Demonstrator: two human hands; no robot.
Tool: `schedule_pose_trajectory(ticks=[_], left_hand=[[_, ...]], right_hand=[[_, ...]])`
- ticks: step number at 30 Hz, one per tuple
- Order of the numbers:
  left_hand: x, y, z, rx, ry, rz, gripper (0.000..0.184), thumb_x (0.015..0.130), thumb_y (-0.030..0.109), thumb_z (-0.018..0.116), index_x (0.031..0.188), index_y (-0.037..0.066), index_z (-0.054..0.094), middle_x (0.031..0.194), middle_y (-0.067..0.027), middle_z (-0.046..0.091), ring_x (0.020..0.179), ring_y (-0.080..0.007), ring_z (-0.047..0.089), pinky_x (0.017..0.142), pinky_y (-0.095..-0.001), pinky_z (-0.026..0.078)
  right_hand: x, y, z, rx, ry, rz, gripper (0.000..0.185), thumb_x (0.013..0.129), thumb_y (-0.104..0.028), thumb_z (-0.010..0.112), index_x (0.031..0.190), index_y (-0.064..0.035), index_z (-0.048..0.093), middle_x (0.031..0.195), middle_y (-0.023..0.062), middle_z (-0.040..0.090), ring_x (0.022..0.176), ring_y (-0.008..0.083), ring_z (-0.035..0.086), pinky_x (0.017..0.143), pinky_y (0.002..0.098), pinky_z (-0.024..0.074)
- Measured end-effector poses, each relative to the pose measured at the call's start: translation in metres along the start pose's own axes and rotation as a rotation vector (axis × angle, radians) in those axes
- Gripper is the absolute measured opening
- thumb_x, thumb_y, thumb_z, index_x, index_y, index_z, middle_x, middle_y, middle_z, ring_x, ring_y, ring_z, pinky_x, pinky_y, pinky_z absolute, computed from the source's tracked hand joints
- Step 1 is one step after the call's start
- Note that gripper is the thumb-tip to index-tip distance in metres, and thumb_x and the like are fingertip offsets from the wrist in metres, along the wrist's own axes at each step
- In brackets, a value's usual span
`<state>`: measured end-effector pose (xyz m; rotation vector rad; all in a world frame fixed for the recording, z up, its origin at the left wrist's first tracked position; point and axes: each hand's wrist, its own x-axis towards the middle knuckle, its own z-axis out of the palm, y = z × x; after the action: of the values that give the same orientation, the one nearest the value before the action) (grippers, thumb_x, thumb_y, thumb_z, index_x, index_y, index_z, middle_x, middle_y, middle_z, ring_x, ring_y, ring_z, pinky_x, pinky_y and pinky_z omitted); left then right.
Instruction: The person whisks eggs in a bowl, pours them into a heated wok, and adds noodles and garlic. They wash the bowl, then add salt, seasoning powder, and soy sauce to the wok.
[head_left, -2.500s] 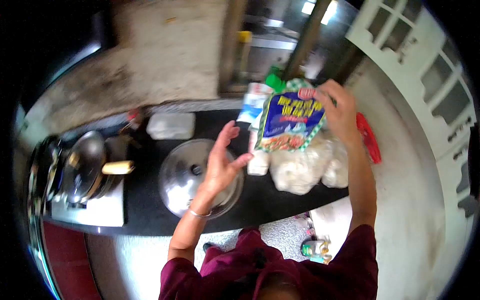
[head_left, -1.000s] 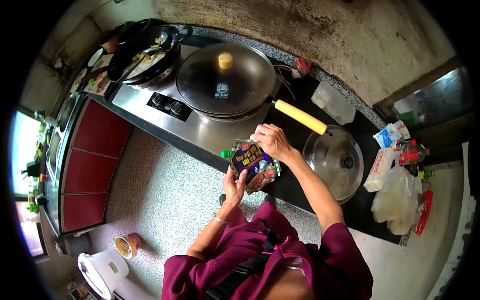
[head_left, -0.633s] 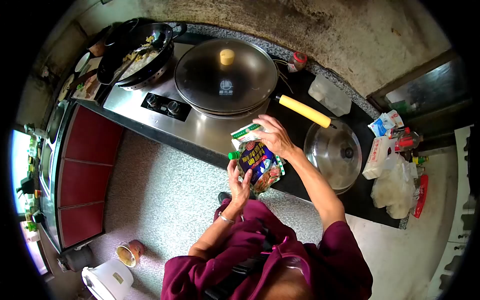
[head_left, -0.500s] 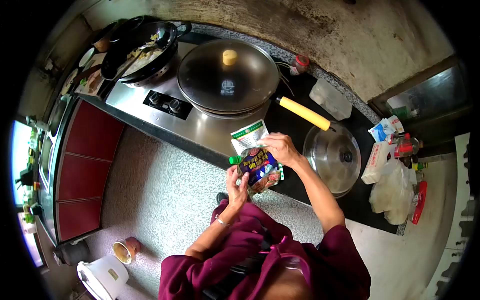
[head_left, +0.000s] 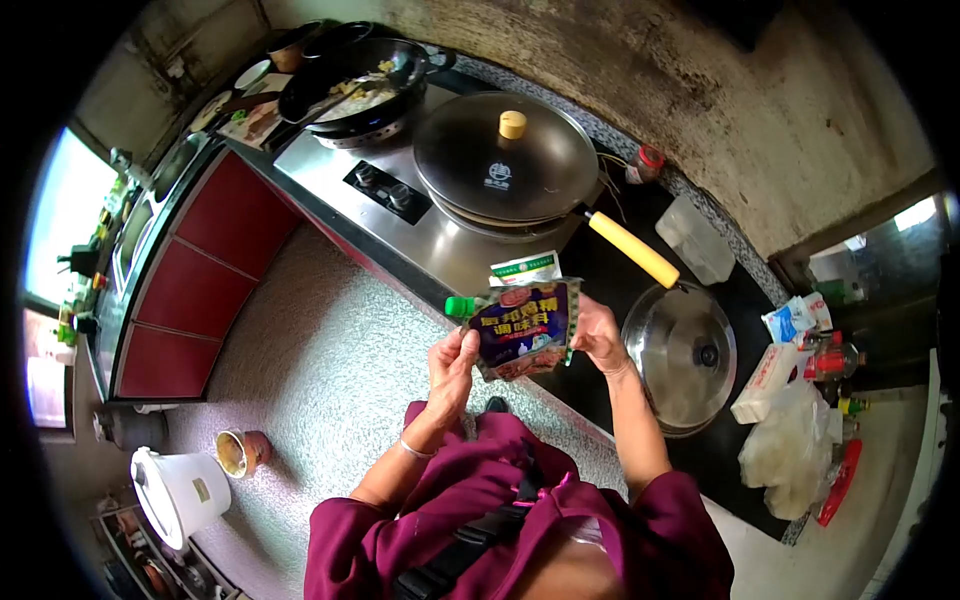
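A dark spouted seasoning pouch (head_left: 525,325) with colourful print and a green cap (head_left: 460,307) at its left is between my hands, just in front of the counter edge. My left hand (head_left: 455,362) grips its lower left side, thumb on the front. At the right edge my right hand (head_left: 599,335) has hold of it, with some fingers hidden behind. A white and green printed packet part (head_left: 527,268) sticks up behind the pouch; whether it is separate I cannot tell. Beyond stands a lidded pan (head_left: 505,165) with a yellow handle (head_left: 634,250).
A black wok (head_left: 365,105) with food and a utensil sits on the far-left burner. A glass lid (head_left: 680,360), a clear plastic box (head_left: 695,238) and a plastic bag (head_left: 785,450) lie on the right counter. A white bucket (head_left: 185,495) stands on the floor.
The pouch has been raised and levelled, covering more of the white packet part. My right hand has shifted down to its right edge. The view has turned slightly.
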<state>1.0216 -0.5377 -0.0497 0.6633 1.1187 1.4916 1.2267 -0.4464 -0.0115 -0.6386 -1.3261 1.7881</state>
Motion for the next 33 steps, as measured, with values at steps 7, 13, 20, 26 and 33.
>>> schedule_pose_trajectory(ticks=[7,13,20,26,33], left_hand=[[0.013,0.046,-0.034,0.051,-0.127,0.051,0.023,0.091,0.014,0.053,0.108,-0.001,0.059,0.094,0.0022,0.061,0.084,-0.0049,0.051,0.076,-0.0204,0.042],[0.037,0.146,-0.109,0.638,-0.154,0.506,0.038,0.081,0.009,0.064,0.117,0.004,0.052,0.088,-0.009,0.06,0.078,-0.0181,0.061,0.069,-0.0291,0.048],[0.064,0.224,-0.199,0.924,-0.133,0.736,0.019,0.079,0.004,0.06,0.098,0.002,0.057,0.079,-0.012,0.059,0.071,-0.0259,0.06,0.062,-0.0317,0.047],[0.09,0.27,-0.252,0.972,-0.106,0.887,0.011,0.086,0.007,0.05,0.094,0.0,0.053,0.074,-0.0121,0.053,0.062,-0.0243,0.053,0.057,-0.0319,0.043],[0.126,0.3,-0.285,1.027,-0.14,0.963,0.015,0.088,0.013,0.05,0.091,-0.001,0.05,0.069,-0.0125,0.05,0.06,-0.0271,0.054,0.054,-0.0339,0.043]], right_hand=[[0.046,0.008,0.05,-0.199,0.07,-0.087,0.028,0.074,-0.01,0.073,0.1,-0.005,0.064,0.092,0.0018,0.066,0.082,0.0116,0.06,0.075,0.0272,0.0485],[0.094,0.041,0.113,-0.238,0.096,-0.129,0.019,0.076,-0.007,0.07,0.095,-0.0039,0.067,0.089,0.002,0.067,0.078,0.0093,0.06,0.073,0.0256,0.0481],[0.157,0.066,0.214,-0.356,0.128,-0.222,0.017,0.078,-0.01,0.068,0.093,-0.0003,0.066,0.084,0.0023,0.067,0.073,0.0084,0.059,0.067,0.0231,0.0481],[0.197,0.07,0.286,-0.612,0.189,-0.396,0.017,0.08,-0.013,0.065,0.083,0.0036,0.065,0.073,0.0102,0.065,0.062,0.0149,0.061,0.06,0.0246,0.047],[0.237,0.068,0.315,-0.738,0.154,-0.674,0.023,0.071,-0.004,0.053,0.091,0.0035,0.063,0.071,0.0101,0.061,0.062,0.0149,0.059,0.059,0.0245,0.047]])
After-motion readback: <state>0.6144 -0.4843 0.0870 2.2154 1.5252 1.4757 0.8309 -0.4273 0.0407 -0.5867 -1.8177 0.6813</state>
